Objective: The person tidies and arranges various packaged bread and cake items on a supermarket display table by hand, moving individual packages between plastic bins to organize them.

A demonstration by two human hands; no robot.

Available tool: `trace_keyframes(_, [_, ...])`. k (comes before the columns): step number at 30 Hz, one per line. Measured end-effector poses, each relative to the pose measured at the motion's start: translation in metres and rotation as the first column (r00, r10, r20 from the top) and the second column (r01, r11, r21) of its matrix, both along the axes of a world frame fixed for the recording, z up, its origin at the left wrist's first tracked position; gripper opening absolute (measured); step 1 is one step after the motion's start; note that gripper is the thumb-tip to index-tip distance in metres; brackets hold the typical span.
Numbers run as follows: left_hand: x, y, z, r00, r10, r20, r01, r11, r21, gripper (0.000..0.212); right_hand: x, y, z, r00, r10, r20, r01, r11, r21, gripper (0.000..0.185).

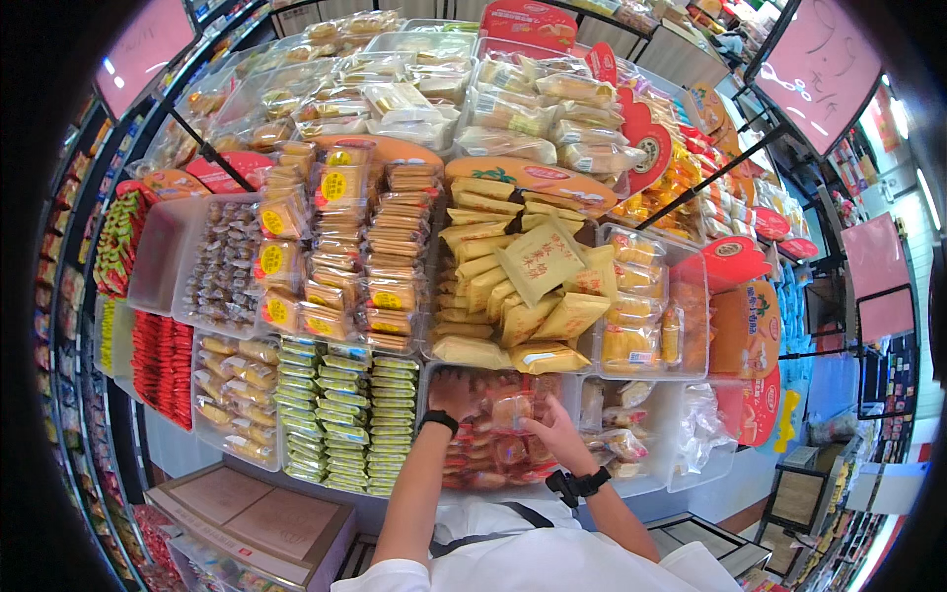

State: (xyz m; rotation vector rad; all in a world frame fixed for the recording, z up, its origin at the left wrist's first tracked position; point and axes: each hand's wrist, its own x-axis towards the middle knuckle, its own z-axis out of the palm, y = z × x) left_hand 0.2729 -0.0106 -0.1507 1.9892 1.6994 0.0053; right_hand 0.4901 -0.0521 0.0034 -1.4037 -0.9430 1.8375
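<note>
Both my hands are over a clear plastic bin of red-and-clear wrapped pastries at the near middle of the display. My left hand reaches into the bin's far left part; it is blurred and its fingers are partly lost against the packs, so a grip cannot be made out. In my right hand the thumb and fingers are on the right edge of a clear-wrapped pastry above the others. A black band circles the left wrist, and a black watch-like device the right.
Green-wrapped packs stand in stacks to the left. Beyond the bin lie tan paper-wrapped packs. Smaller wrapped pastries and a bin with clear bags are at the right. Black sign poles cross above the display. Boxes stand below left.
</note>
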Motion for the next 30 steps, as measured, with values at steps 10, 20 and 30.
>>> trace_keyframes(10, [0.008,-0.011,-0.001,0.997,0.066,0.03,-0.07,0.986,0.149,0.041,-0.015,0.006,0.012,0.976,0.131,0.175,-0.181,0.934,0.309,0.035])
trace_keyframes(20, [0.009,-0.017,0.002,0.996,0.045,0.071,-0.064,0.954,0.294,0.038,-0.011,0.002,0.033,0.948,0.236,0.212,-0.312,0.814,0.489,0.045])
trace_keyframes(30, [0.006,-0.018,0.003,1.0,0.02,0.023,-0.026,0.955,0.295,0.042,-0.027,0.004,-0.006,0.978,0.181,0.106,-0.185,0.983,0.024,0.03])
